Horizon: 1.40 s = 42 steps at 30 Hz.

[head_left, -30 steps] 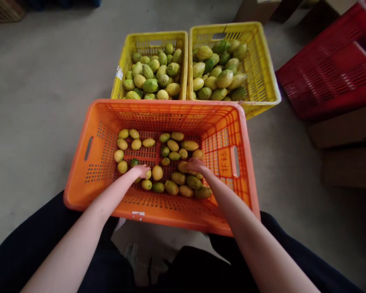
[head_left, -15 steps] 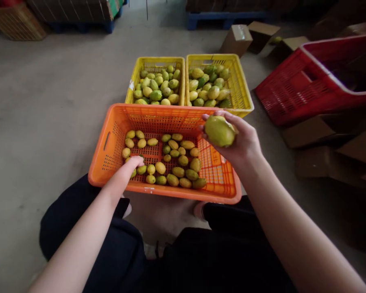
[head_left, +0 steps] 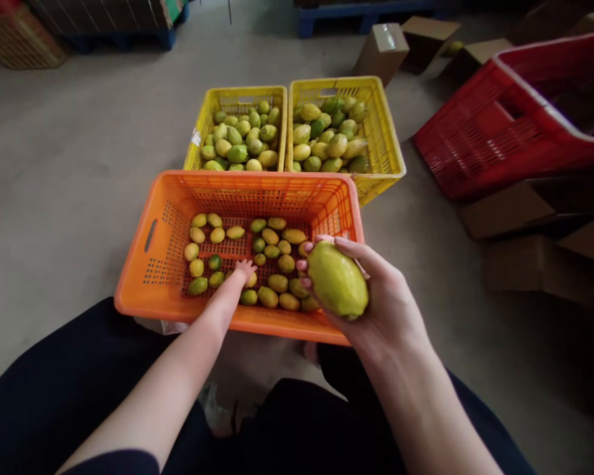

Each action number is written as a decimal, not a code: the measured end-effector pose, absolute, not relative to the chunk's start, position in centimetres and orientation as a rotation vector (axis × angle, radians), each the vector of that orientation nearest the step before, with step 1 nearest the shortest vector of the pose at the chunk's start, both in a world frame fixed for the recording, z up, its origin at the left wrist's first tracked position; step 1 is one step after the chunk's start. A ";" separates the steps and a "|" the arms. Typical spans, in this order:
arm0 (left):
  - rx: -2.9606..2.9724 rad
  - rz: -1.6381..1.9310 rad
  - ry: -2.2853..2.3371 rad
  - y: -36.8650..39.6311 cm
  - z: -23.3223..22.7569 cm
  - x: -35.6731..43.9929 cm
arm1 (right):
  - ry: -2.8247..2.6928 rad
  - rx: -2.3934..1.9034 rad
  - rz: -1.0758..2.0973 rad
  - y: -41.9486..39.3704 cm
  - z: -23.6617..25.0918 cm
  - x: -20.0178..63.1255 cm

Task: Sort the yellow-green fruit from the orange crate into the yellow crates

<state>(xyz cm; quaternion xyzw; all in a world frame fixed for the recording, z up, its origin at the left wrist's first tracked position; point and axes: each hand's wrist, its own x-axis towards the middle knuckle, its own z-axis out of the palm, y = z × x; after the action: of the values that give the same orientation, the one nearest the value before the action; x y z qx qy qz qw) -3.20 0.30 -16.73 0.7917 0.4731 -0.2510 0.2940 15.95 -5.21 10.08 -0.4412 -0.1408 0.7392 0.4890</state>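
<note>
A large yellow-green lemon rests in my right hand, with the fingers wrapped round its far side and the palm turned up. I see it over the right end of an orange plastic crate. Inside that crate, smaller yellow and green lemons lie in one loose layer on the perforated bottom. My left hand reaches in over the crate's front rim, fingers apart, just above the lemons near the middle. It hides a few of them, and nothing shows in its grasp.
Behind the orange crate stand two yellow crates with heaped lemons. To the right are a red crate and several cardboard boxes. Blue pallets lie at the back. My knees flank the orange crate.
My right hand has come down and nearer with the lemon. My left hand has shifted right within the crate, fingers spreading; a dark green lemon now shows where it was.
</note>
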 end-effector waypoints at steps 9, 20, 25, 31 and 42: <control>1.962 -0.435 1.310 1.6 -18.4 -3.3 | -0.261 -1.100 1.732 -4.8 9.5 17.4; 1.050 0.689 0.960 2.9 2.7 -9.0 | -0.175 -0.803 1.839 -5.1 11.6 14.3; 0.343 0.913 0.670 -2.8 9.1 -9.7 | -0.251 -0.882 2.021 -5.2 10.9 12.5; -0.037 1.061 0.660 -5.7 7.7 -9.1 | -0.215 -0.807 2.076 -5.1 8.3 10.4; 0.707 1.209 0.897 -5.3 6.9 -7.0 | -0.491 -0.797 1.912 -5.2 6.8 8.3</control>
<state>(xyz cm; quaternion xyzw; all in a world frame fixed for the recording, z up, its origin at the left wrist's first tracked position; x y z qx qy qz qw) -6.99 -5.34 6.92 0.3139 0.3987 0.5374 0.6736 8.28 -5.18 6.83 -0.3274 -0.2016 0.7854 0.4851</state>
